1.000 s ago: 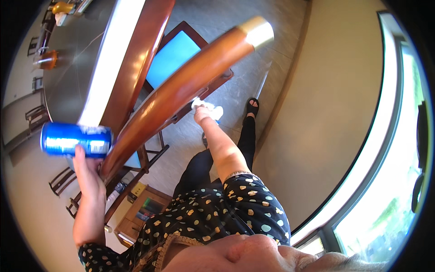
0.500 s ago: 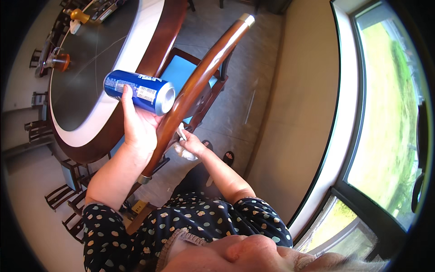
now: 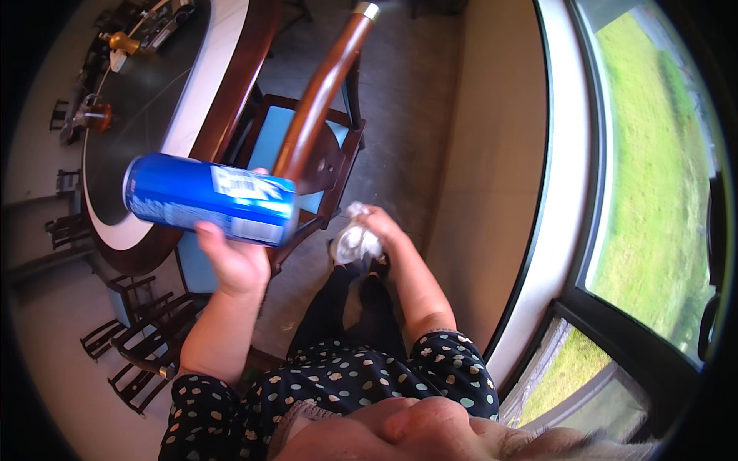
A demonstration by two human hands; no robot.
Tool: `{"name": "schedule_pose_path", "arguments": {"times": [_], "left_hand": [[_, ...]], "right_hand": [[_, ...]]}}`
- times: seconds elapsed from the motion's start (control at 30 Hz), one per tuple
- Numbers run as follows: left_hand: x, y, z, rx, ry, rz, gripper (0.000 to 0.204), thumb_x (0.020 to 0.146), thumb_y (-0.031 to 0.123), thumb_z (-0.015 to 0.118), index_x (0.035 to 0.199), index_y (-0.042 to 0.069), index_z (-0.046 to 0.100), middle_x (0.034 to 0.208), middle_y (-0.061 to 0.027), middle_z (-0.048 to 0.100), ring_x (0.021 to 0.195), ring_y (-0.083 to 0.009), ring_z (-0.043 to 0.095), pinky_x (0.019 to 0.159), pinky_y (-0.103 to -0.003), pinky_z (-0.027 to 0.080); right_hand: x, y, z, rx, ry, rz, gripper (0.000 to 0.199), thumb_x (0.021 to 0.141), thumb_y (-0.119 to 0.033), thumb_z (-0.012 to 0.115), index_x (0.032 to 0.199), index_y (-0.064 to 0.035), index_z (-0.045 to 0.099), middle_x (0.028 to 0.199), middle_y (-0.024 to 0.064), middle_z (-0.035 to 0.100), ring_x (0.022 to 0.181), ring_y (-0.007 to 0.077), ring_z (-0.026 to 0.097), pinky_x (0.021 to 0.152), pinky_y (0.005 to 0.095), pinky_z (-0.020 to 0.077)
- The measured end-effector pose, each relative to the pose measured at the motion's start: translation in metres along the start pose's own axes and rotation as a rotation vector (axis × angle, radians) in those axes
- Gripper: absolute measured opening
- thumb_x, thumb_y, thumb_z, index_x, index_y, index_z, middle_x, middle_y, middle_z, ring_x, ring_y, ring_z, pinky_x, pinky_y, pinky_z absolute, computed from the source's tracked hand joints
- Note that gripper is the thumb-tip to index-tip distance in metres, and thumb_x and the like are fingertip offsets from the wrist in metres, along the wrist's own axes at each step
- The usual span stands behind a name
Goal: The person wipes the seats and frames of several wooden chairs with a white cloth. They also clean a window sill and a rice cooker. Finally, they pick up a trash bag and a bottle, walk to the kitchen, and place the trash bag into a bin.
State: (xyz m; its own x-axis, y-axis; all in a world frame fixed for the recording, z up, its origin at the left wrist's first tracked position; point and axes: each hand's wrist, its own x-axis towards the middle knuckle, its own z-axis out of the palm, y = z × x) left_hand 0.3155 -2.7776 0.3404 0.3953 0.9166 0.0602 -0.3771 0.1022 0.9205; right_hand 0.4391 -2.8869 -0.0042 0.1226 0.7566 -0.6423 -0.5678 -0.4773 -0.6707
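Observation:
My left hand [image 3: 240, 265] is closed around a blue drink can [image 3: 184, 196] that lies tilted on its side, with the thumb along its near side. Part of my fingers is hidden behind it. Lower and to the right, my right hand [image 3: 378, 221] pinches a crumpled white cloth [image 3: 355, 244], which hangs in front of my legs. Just beyond the can rises the curved wooden top rail [image 3: 321, 92] of a chair with a light blue seat [image 3: 273, 138]. Neither hand is plainly touching the chair.
A large oval table [image 3: 219, 69] with a dark centre, pale band and brown edge stands at the left. An amber glass pot [image 3: 98, 117] is on it. Several chairs [image 3: 142, 338] stand at the lower left. A wall [image 3: 492, 154] and window [image 3: 646, 169] run along my right.
The can has come nearer and dropped lower to the left, turning to show another side. My right hand has moved right, away from the chair rail, bringing the white cloth along.

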Motion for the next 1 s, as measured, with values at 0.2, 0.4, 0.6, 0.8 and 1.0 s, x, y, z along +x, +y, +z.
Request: {"name": "schedule_pose_path", "arguments": {"times": [0.2, 0.4, 0.6, 0.8, 1.0], "left_hand": [[0.039, 0.01, -0.029, 0.113, -0.11, -0.011, 0.076, 0.081, 0.062, 0.058, 0.131, 0.008, 0.038, 0.117, -0.0117, 0.055, 0.108, -0.0301, 0.057, 0.092, -0.053, 0.048], [0.031, 0.006, -0.04, 0.195, -0.208, 0.049, 0.086, 0.077, 0.061, 0.064, 0.132, 0.004, 0.031, 0.122, -0.0104, 0.045, 0.108, -0.0297, 0.056, 0.086, -0.046, 0.053], [0.029, 0.009, -0.033, 0.128, -0.193, -0.04, 0.095, 0.072, 0.054, 0.075, 0.129, -0.002, 0.025, 0.108, -0.0253, 0.053, 0.095, -0.0364, 0.064, 0.083, -0.039, 0.056], [0.034, 0.032, -0.046, 0.429, -0.179, -0.066, 0.094, 0.071, 0.056, 0.074, 0.126, -0.004, 0.028, 0.102, -0.0259, 0.056, 0.09, -0.0349, 0.066, 0.079, -0.038, 0.052], [0.044, 0.022, -0.048, 0.287, -0.314, -0.042, 0.083, 0.07, 0.052, 0.075, 0.125, 0.004, 0.036, 0.104, -0.0282, 0.061, 0.092, -0.0429, 0.065, 0.107, -0.065, 0.02]], "right_hand": [[0.101, 0.014, -0.056, -0.232, 0.41, -0.215, 0.041, 0.08, -0.014, 0.057, 0.119, -0.0028, 0.056, 0.102, 0.0178, 0.063, 0.093, 0.0307, 0.062, 0.085, 0.0397, 0.0471], [0.186, -0.076, -0.02, -0.988, 0.385, -0.246, 0.06, 0.08, -0.015, 0.055, 0.137, -0.0161, 0.039, 0.121, 0.0189, 0.051, 0.113, 0.0369, 0.052, 0.094, 0.044, 0.0439], [0.321, -0.118, 0.004, -1.231, 0.342, 0.17, 0.072, 0.085, -0.019, 0.058, 0.147, -0.0086, 0.023, 0.148, 0.0123, 0.034, 0.129, 0.0265, 0.045, 0.098, 0.04, 0.0439], [0.309, -0.124, 0.003, -1.366, 0.156, 0.298, 0.081, 0.085, -0.022, 0.058, 0.15, -0.018, 0.01, 0.148, 0.0109, 0.033, 0.129, 0.0225, 0.045, 0.099, 0.038, 0.0433], [0.229, -0.151, 0.002, -1.168, 0.294, 0.409, 0.053, 0.097, -0.044, 0.031, 0.147, -0.0406, 0.013, 0.145, 0.0076, 0.04, 0.126, 0.0272, 0.047, 0.106, 0.0526, 0.0306]]}}
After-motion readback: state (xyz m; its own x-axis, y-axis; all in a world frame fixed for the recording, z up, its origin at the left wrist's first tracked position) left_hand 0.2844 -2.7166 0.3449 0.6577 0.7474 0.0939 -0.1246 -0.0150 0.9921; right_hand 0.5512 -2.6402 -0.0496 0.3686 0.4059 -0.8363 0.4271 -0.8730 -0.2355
